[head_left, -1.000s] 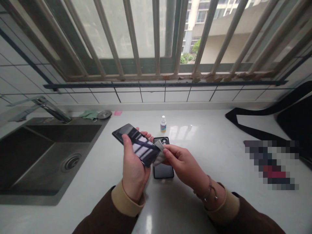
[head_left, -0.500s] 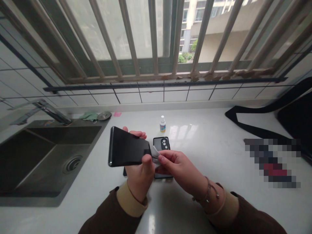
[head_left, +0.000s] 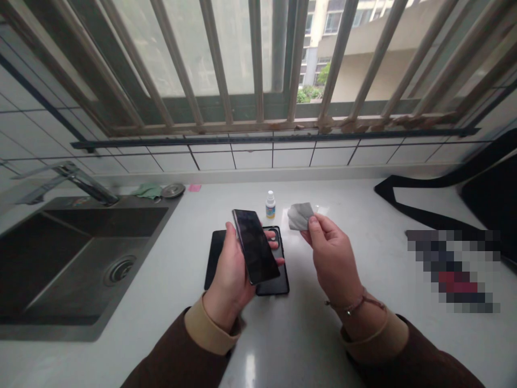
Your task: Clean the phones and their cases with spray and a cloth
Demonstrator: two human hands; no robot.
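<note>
A black smartphone [head_left: 255, 247] rests in my left hand [head_left: 232, 269], tilted, its dark glossy face up and fingers wrapped around its edges. Pinched between the thumb and fingers of my right hand [head_left: 333, 253] is a small grey cleaning cloth [head_left: 301, 216], held up to the right of the phone and apart from it. Below the phone, a black phone case [head_left: 283, 283] with camera cutouts lies on the counter, partly covered by my left fingers. To its left lies a flat black object [head_left: 215, 253], partly hidden by my left hand. A small white bottle [head_left: 270, 207] stands upright behind them.
A sink [head_left: 81, 258] with a faucet [head_left: 81, 180] is at the left. A green cloth [head_left: 147, 191], a metal drain cover [head_left: 173, 190] and a pink scrap [head_left: 194, 188] lie by its back edge. A black strap [head_left: 420, 210] lies at right, near a pixelated patch. Window bars rise behind.
My left hand has turned the phone from pointing left to a steeper angle facing me. My right hand has moved right and up, away from the phone, with the cloth.
</note>
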